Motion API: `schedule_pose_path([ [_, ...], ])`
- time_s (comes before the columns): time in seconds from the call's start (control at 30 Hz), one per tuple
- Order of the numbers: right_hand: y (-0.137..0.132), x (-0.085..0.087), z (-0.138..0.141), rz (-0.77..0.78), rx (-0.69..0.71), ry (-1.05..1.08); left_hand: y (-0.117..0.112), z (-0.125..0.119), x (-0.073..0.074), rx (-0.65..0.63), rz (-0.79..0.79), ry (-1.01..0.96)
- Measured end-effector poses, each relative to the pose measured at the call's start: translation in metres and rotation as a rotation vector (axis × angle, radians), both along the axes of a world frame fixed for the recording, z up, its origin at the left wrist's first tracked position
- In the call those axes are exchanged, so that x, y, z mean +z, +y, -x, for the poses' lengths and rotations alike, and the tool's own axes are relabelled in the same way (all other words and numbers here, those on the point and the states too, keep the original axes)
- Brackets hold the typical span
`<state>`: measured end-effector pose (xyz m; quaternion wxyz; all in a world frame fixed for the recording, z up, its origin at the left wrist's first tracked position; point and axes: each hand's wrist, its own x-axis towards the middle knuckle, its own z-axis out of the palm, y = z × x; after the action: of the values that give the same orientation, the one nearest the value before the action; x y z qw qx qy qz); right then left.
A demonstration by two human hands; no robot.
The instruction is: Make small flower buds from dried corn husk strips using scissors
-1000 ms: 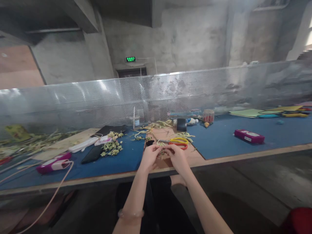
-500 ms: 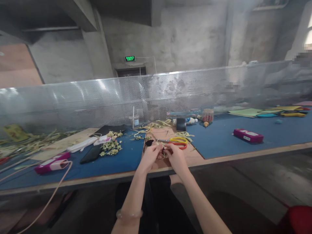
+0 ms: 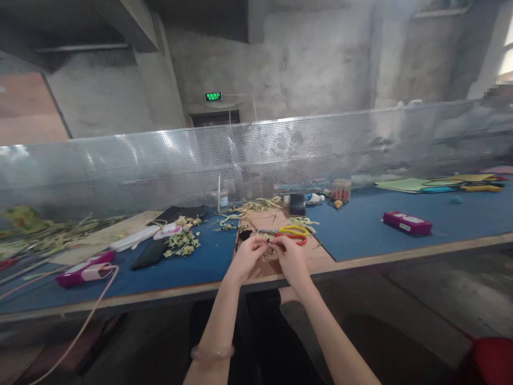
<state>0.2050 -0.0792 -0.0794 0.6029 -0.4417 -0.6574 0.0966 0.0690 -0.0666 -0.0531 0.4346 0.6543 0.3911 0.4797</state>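
My left hand (image 3: 250, 256) and my right hand (image 3: 287, 255) meet over a brown board (image 3: 320, 256) at the table's front edge. Their fingertips are pinched close together around something small and dark, too small to name. Just beyond them lie scissors (image 3: 294, 231) with one yellow and one red handle loop, the red one beside my right fingers. A dark round item (image 3: 245, 234) sits left of my left fingertips. Small pale bits (image 3: 267, 255) show beneath the hands. A translucent bangle circles my left wrist.
Left on the blue table top (image 3: 212, 262) lie pale green folded pieces (image 3: 183, 243), a dark pouch (image 3: 150, 253) and a purple box (image 3: 86, 268) with a cable. Another purple box (image 3: 407, 222) and a jar (image 3: 341, 191) are to the right. A perforated metal screen (image 3: 192, 155) stands behind.
My fingers have shifted slightly; the small dark item between them shows a little more. Both hands stay over the board, and the things on the table keep their places.
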Motion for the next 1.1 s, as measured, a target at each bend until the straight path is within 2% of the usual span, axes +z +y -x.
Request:
schedule_pose_path([
  [0.13,-0.0016,0.0013,-0.0002,0.013,0.072,0.023,0.0011,0.0,-0.0013,0.025,0.0,0.007],
  [0.37,-0.0036,0.0024,-0.0016,0.0,0.063,-0.045,0.0046,0.0016,-0.0037,0.006,-0.035,0.049],
  [0.73,0.0005,-0.0049,0.0011,-0.017,-0.058,-0.179,-0.0046,-0.0028,0.0045,-0.006,-0.071,0.092],
  [1.1,-0.0002,-0.0029,0.0017,-0.106,-0.053,-0.234,0.0019,0.0035,-0.002,0.025,-0.1,0.107],
])
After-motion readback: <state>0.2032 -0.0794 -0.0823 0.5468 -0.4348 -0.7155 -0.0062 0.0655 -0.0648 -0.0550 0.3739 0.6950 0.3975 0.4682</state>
